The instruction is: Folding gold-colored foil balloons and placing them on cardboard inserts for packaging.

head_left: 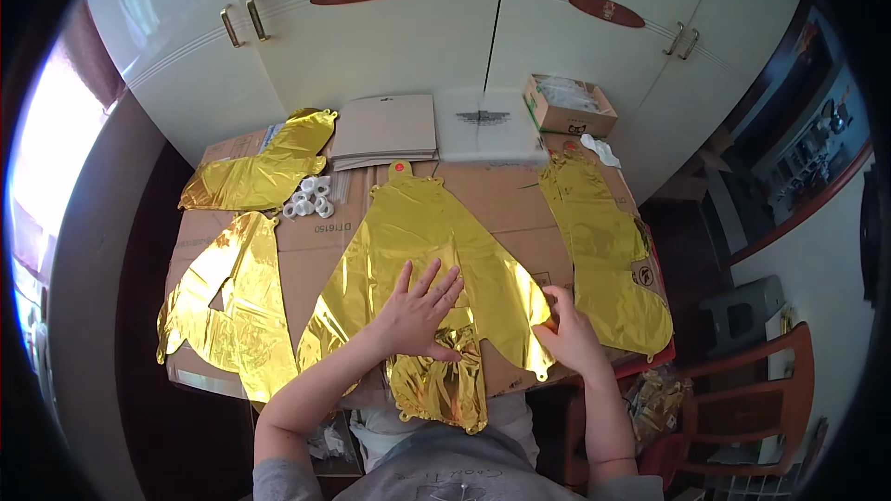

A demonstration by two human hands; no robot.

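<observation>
Now, in the head view, the left hand (419, 314) lies fingers spread on the large gold foil (492, 278), mid-table; the right hand (575, 341) curls at its right edge, pinch unclear. Looks like smoothing; next calls for steadying that edge.

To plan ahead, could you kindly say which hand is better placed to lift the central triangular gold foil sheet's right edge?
Probably the right hand, at that edge; the left hand spreads over the sheet.
</observation>
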